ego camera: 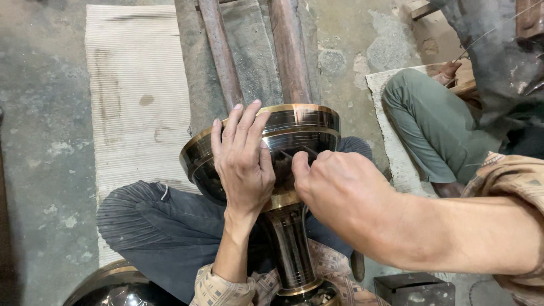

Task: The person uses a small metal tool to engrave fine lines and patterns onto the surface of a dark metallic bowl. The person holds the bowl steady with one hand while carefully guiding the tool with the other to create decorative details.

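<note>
Resting across the person's lap, a dark goblet-shaped vase [283,170] with brass-coloured bands points its wide bowl away from the camera, its stem running back toward the patterned shirt at the bottom edge of the view. And the left hand [242,164] lies flat over the near side of the bowl, fingers straight and pressed close together, tips reaching up to the brass rim. The right hand [334,190] comes in from the right, curled against the bowl just beside the left; its thumb and fingers are bunched tight, pinching something small against the dark surface, though I cannot tell what, since the knuckles hide it. The two hands nearly touch at the middle of the bowl.

Under the vase, the person's dark trousers [153,226] fold over a pale ribbed mat [136,96] spread on the concrete floor [39,141]. Two rusty metal bars [289,51] run up from behind the bowl toward the top edge. Down in the bottom left corner, another dark rounded vessel [113,286] with a brass edge peeks in. Over at the right, a second person sits on a mat, a green-trousered leg [430,124] bent, well apart from the working hands. A small dark block [416,289] sits at the bottom right.
</note>
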